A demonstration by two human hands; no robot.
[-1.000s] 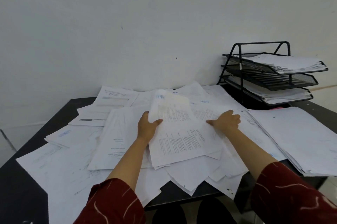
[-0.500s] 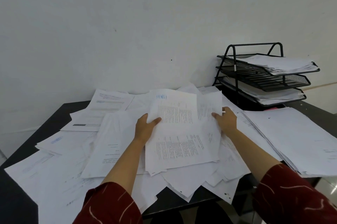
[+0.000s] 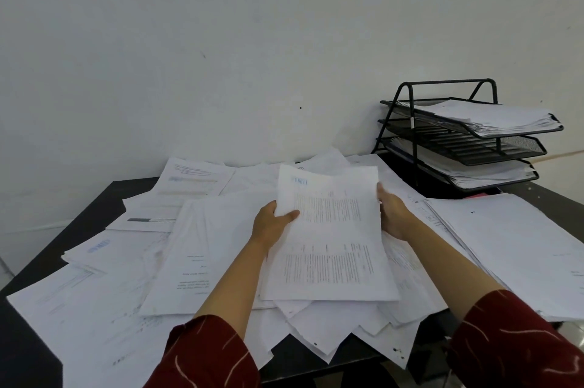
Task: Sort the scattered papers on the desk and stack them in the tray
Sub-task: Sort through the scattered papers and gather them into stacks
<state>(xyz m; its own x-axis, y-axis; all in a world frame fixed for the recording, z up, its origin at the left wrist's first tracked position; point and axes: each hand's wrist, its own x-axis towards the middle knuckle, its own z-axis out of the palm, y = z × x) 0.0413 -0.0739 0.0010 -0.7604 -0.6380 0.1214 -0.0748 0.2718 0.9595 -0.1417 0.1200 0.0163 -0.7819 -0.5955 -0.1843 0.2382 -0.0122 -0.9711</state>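
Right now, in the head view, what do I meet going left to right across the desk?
Loose sheets spread on the desk's left side → left hand → the printed papers both hands hold → right hand → neat paper pile, with the three-tier tray behind it by the wall.

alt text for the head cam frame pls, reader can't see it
Both hands, the left hand and right hand, hold a printed sheet by its side edges above a black desk covered in scattered papers. A black three-tier tray stands at the far right against a white wall, with paper in its top and bottom tiers.
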